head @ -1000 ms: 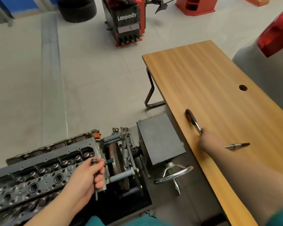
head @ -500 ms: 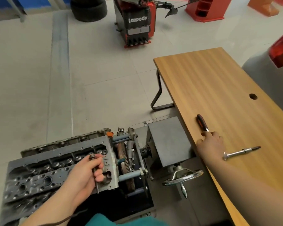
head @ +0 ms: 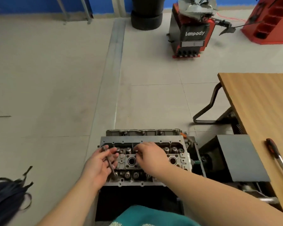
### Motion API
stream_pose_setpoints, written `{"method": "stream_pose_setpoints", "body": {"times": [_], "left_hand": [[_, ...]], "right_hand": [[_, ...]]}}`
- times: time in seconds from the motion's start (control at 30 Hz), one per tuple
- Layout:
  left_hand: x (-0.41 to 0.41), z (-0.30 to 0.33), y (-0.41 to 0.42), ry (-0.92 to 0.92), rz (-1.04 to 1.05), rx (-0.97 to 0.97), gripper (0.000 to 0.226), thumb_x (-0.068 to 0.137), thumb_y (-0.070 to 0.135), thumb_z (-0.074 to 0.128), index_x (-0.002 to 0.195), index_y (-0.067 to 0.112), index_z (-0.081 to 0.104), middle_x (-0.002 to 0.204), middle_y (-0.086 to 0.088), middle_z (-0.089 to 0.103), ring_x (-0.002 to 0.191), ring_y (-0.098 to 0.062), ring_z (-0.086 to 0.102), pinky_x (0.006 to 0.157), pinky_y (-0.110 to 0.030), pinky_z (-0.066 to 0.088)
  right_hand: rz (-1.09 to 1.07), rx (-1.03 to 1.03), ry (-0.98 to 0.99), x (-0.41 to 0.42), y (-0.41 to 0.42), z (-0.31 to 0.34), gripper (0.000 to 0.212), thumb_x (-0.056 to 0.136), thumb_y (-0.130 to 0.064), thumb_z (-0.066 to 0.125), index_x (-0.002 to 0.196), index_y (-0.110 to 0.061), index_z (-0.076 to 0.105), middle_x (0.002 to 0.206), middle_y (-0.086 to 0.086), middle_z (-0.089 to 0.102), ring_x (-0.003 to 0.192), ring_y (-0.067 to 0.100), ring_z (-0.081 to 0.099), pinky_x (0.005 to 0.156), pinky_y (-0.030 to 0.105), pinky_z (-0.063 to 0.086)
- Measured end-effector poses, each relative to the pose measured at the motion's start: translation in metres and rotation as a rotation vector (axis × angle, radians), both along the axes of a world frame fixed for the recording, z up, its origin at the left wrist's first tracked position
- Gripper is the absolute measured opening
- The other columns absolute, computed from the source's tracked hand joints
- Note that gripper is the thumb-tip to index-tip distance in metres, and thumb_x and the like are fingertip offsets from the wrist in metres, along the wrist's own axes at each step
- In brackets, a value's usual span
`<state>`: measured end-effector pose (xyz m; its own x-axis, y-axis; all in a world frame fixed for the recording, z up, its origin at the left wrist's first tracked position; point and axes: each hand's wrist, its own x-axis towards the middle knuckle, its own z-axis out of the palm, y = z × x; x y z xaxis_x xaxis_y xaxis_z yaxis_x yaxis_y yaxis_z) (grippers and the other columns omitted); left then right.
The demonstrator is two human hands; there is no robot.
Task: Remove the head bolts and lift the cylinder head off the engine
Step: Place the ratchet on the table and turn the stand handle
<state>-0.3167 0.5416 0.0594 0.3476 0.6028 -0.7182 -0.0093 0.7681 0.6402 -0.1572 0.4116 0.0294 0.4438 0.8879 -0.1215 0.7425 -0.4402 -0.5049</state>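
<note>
Our left hand [head: 99,162] clenches a long head bolt [head: 109,163] over the cylinder head [head: 176,160], which sits on the engine. Our right hand [head: 149,154] reaches into the head's middle, fingertips [head: 137,154] seemingly pinching another bolt top, though blurred.

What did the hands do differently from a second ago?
The right hand left the ratchet lying on the wooden table and came over to the cylinder head, fingertips reaching down among the valve springs. The left hand still grips the same head bolt.
</note>
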Motion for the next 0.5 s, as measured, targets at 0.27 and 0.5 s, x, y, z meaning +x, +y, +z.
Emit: {"method": "stream_pose_setpoints", "body": {"times": [0.27,0.5], "left_hand": [[-0.043,-0.014,0.058,-0.099,-0.01,-0.143,0.016,0.103,0.008,0.056,0.118,0.011,0.062,0.114,-0.016,0.077,0.094,-0.03,0.073,0.087,-0.047,0.056],[-0.045,-0.017,0.066,-0.117,-0.116,-0.172,0.021,0.103,0.006,0.056,0.124,0.009,0.061,0.107,-0.016,0.078,0.085,-0.028,0.074,0.074,-0.04,0.056]], "right_hand": [[0.041,-0.129,-0.265,-0.028,0.072,-0.01,0.026,0.101,-0.042,0.049,0.11,-0.026,0.067,0.101,-0.005,0.074,0.1,0.023,0.061,0.076,0.036,0.049],[0.013,-0.208,-0.292,-0.054,0.089,-0.003,0.022,0.099,-0.037,0.058,0.113,-0.02,0.057,0.094,0.006,0.071,0.1,0.03,0.058,0.083,0.039,0.042]]}}
